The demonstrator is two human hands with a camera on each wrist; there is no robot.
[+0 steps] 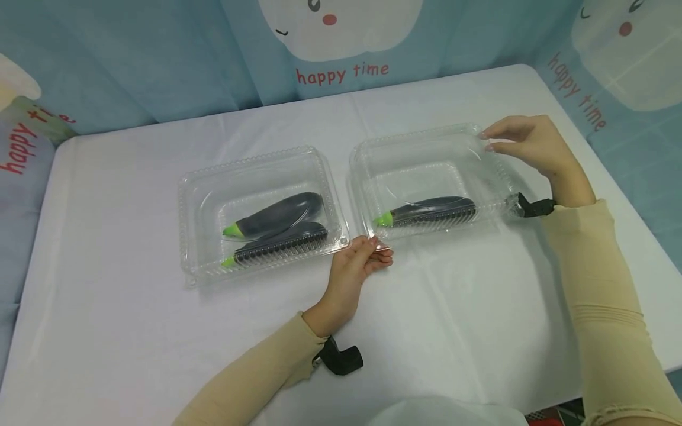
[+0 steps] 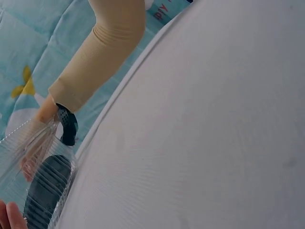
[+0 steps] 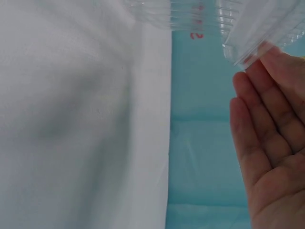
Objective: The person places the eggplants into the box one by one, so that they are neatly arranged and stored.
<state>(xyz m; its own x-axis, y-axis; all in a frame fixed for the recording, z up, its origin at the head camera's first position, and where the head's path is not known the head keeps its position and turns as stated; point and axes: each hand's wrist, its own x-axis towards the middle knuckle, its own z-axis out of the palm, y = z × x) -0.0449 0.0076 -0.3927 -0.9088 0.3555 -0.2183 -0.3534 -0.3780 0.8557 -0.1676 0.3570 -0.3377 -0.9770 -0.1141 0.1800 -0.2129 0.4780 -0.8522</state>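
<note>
A clear plastic clamshell box (image 1: 415, 151) with a lid over it sits on the right, one dark eggplant (image 1: 434, 208) with a green stem end lying inside. My left hand (image 1: 348, 275) pinches its near left corner. At the far right corner, my right hand (image 1: 535, 145) pinches the rim between thumb and fingertips. In the right wrist view that plastic corner (image 3: 240, 45) lies between the thumb and fingers of the right hand (image 3: 276, 124). Through the ribbed wall in the left wrist view, the eggplant (image 2: 47, 191) shows as a dark shape.
Left of it stands a second lidded clear box (image 1: 256, 171) holding two eggplants, one farther back (image 1: 282, 216) and one nearer (image 1: 282, 242). Both boxes rest on a white-covered table (image 1: 122, 331). A blue printed curtain (image 1: 176, 53) hangs behind and beside the table.
</note>
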